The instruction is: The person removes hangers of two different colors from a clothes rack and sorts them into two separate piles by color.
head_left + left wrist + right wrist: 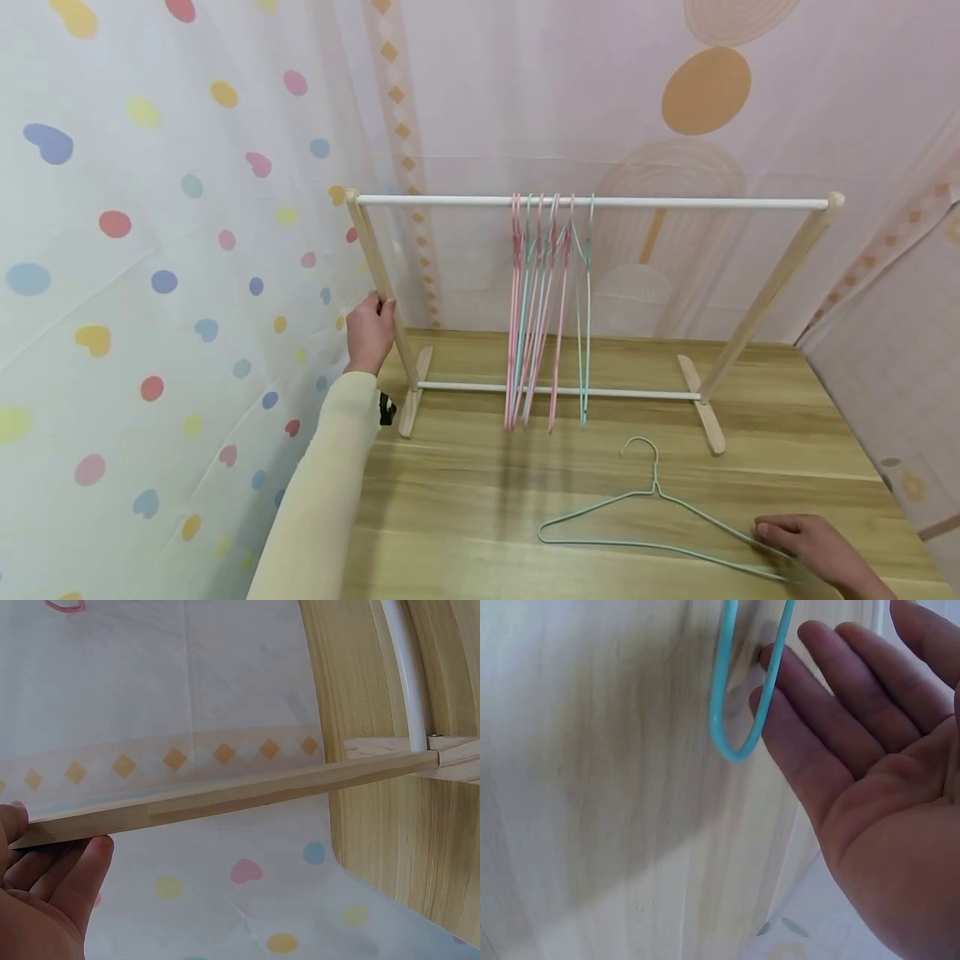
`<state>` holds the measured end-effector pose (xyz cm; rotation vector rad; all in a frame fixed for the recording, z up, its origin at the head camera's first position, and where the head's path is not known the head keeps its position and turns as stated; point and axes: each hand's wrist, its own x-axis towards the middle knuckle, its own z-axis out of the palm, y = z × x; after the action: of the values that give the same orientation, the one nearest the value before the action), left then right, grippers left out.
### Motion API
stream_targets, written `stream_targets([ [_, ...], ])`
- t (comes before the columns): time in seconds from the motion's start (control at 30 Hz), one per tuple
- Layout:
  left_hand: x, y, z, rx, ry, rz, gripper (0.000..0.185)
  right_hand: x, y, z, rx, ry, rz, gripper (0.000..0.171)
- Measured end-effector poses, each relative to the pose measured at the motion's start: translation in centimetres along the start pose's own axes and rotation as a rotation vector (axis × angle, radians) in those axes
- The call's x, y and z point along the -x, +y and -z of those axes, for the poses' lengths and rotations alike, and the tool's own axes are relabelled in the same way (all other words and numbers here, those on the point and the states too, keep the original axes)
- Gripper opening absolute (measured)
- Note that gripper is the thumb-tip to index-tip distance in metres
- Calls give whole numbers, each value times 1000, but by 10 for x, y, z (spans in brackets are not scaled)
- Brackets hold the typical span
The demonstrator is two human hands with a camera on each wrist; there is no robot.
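A wooden clothes rack [592, 202] with white rods stands on the wooden tabletop. My left hand [370, 333] holds its left post [371, 250]; the left wrist view has thumb and fingers around the wooden post [187, 804]. Several pink and light blue hangers [557, 333] hang from the top rod near its middle. In front of the rack is a pale green-blue wire hanger [600, 542], its hook toward the rack. By its right end is my right hand [813, 546]. In the right wrist view, the right hand's fingers [802, 735] are extended against the hanger's rounded end [737, 756], thumb apart.
A dotted curtain [187, 333] hangs close along the left side. Behind the rack is a pinkish patterned curtain [487, 100], with another sheet [900, 375] at the right. The rack's right foot [703, 408] stands beyond the loose hanger.
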<state>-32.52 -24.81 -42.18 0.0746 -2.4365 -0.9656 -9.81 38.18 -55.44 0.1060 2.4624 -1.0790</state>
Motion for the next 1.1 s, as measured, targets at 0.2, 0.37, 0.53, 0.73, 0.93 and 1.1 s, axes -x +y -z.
stream_targets([
  [0.2,1,1,2,4,-19,13,27,4,-23,-4,-88,71,-42,68],
  [0.37,0,0,2,3,-9,16,27,7,-56,-10,-325,176,100,72],
  [0.53,-1,-1,1,3,-12,12,28,3,-88,-18,-752,170,396,43],
  [0.73,-1,2,2,10,-17,10,27,2,-136,-24,-996,-1,579,44],
  [0.93,-1,3,3,-12,2,-9,26,4,-185,-30,-997,-49,629,65],
  [1.1,0,-1,2,-9,-8,-5,27,-1,-218,-37,-982,-120,594,68],
])
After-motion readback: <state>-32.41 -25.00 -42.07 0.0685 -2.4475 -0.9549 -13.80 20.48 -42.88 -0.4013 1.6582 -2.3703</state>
